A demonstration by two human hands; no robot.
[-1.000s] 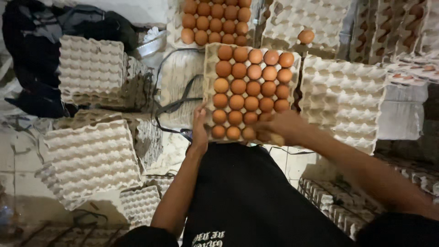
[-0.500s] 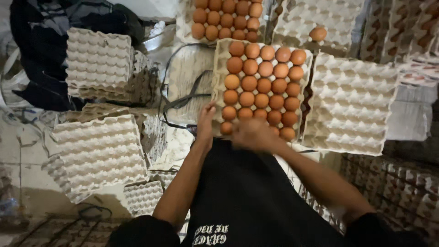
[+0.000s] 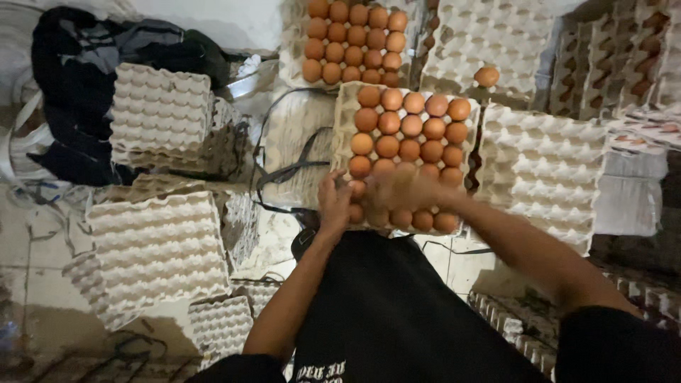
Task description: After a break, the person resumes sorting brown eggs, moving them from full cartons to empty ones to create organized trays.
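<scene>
Both hands sit on the egg tray (image 3: 345,113): left hand (image 3: 333,202) grips its near-left edge, right hand's (image 3: 404,191) grip blurred, unclear.

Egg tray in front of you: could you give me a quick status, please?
Left hand on near-left edge of egg tray. Right hand blurred over near rows. Tray full of brown eggs. Empty trays beside it.

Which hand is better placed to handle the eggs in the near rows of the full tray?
Right, probably. The right hand is over the eggs on the full tray; the left hand is at its near-left edge.
</scene>
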